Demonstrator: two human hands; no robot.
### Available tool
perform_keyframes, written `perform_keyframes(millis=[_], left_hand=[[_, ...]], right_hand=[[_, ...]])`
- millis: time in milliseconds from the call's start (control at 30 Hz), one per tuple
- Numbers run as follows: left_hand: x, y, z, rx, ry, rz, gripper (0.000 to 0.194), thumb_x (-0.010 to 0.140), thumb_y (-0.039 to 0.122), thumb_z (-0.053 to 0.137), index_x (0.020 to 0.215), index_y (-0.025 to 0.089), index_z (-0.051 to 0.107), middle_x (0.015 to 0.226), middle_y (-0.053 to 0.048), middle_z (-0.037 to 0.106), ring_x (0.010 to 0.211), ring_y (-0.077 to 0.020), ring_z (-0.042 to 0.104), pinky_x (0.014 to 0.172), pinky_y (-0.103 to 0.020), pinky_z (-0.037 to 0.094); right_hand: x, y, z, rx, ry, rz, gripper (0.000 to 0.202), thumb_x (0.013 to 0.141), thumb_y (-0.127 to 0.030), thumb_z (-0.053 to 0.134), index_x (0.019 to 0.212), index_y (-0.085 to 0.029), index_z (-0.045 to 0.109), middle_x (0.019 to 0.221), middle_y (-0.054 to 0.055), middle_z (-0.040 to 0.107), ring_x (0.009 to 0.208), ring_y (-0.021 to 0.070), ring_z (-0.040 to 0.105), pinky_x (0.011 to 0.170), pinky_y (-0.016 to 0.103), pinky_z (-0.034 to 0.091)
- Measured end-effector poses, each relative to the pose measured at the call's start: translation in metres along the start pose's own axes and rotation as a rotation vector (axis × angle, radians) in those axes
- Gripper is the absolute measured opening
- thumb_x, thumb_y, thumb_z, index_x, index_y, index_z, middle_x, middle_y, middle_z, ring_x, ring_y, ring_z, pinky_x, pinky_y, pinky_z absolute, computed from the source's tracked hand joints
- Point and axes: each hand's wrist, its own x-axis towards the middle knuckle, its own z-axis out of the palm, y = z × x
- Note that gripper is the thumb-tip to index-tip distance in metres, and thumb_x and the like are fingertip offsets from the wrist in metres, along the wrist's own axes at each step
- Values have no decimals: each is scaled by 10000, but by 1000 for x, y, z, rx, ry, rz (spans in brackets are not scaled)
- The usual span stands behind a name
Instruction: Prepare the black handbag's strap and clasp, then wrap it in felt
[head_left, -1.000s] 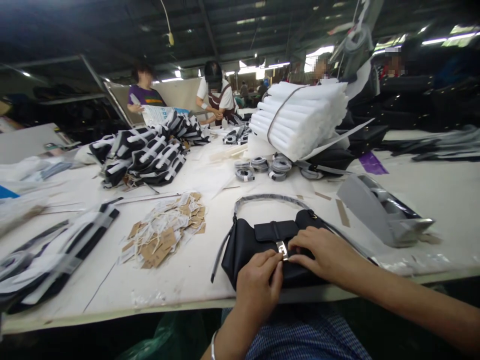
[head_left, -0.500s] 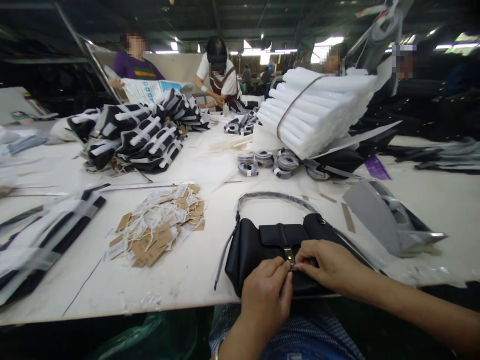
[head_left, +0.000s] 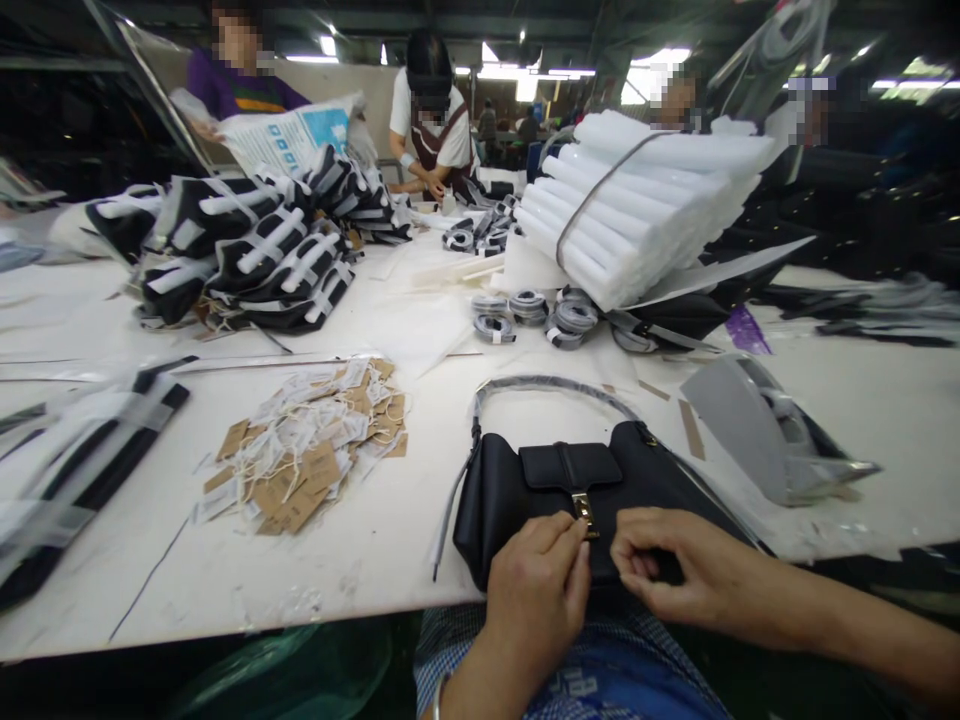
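A black handbag (head_left: 495,500) lies on the white table by its front edge, its wrapped strap arched behind it. A gold clasp (head_left: 582,508) hangs below the flap at the bag's middle. My left hand (head_left: 540,580) rests on the bag's lower front, thumb and fingertips closed at the clasp's lower end. Just right of the clasp, my right hand (head_left: 667,560) is curled over the bag, fingertips pressed together and apart from the clasp; whatever they may hold is too small to make out.
Brown and white tags (head_left: 300,470) are heaped to the left. Wrapped black pieces (head_left: 255,250) and a strapped bundle of white rolls (head_left: 637,210) stand farther back. A grey-covered piece (head_left: 742,430) lies at the right. Two people work across the table.
My right hand has drawn away from the clasp to the right and slightly toward me. My left hand remains at the clasp. The camera view has shifted a little.
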Motion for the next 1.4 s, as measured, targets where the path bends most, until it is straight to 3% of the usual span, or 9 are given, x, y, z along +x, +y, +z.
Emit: perform_keyframes(millis=[167, 267, 367, 433, 600, 733, 1133, 1400], left_hand=[[2, 0, -2, -30, -2, -20, 327, 951, 188, 524, 1256, 236, 634, 1165, -44, 723, 1020, -209, 681, 903, -379, 619], [3, 1, -4, -37, -10, -26, 324, 952, 190, 522, 1251, 235, 641, 1172, -52, 721, 1023, -214, 681, 904, -381, 617], [4, 1, -5, -34, -13, -17, 323, 955, 180, 515, 1247, 230, 643, 1169, -55, 722, 1019, -218, 681, 899, -386, 617], [4, 2, -5, -26, -6, -8, 322, 953, 173, 517, 1244, 226, 643, 1167, -55, 723, 1017, -218, 681, 897, -386, 616], [2, 4, -5, 10, 3, -5, 299, 943, 176, 529, 1209, 234, 652, 1152, -42, 729, 1004, -219, 684, 875, -391, 623], [2, 4, -4, 25, 12, -5, 278, 945, 191, 529, 1185, 237, 662, 1140, -44, 733, 998, -216, 690, 873, -380, 623], [1, 2, -2, 32, 4, -7, 282, 932, 184, 547, 1182, 246, 661, 1135, -41, 735, 989, -216, 694, 862, -374, 625], [2, 4, -4, 21, 13, -20, 280, 938, 185, 542, 1185, 240, 662, 1149, -40, 732, 1006, -220, 690, 874, -383, 621]], right_hand=[[-39, -9, -8, -34, 24, -91, 246, 937, -224, 524, 691, -210, 524, 707, 8, 583, 671, 157, 558, 653, 264, 458], [-47, 2, -6, -95, 175, -108, 344, 975, -331, 579, 655, -211, 542, 659, 3, 583, 620, 150, 563, 589, 265, 446], [-36, 17, -2, -139, 365, -131, 172, 984, -362, 597, 914, -238, 694, 891, 39, 690, 835, 189, 651, 753, 290, 521], [-21, 24, 0, -192, 398, -158, 159, 987, -312, 580, 1044, -246, 712, 1001, 57, 707, 951, 216, 652, 859, 337, 523], [17, 25, 2, -330, 211, 6, 97, 890, -242, 668, 914, -250, 761, 905, 32, 737, 861, 234, 677, 768, 339, 504], [28, 18, 0, -369, 135, 129, 89, 867, -281, 690, 856, -279, 778, 883, 12, 756, 808, 233, 691, 688, 310, 455], [29, 28, 4, -250, 81, -16, 184, 870, -252, 574, 764, -195, 713, 746, 30, 683, 670, 166, 615, 615, 255, 390], [27, 18, 1, -55, 74, -2, 82, 768, -170, 580, 722, -170, 648, 697, 1, 603, 617, 133, 549, 590, 235, 411]])
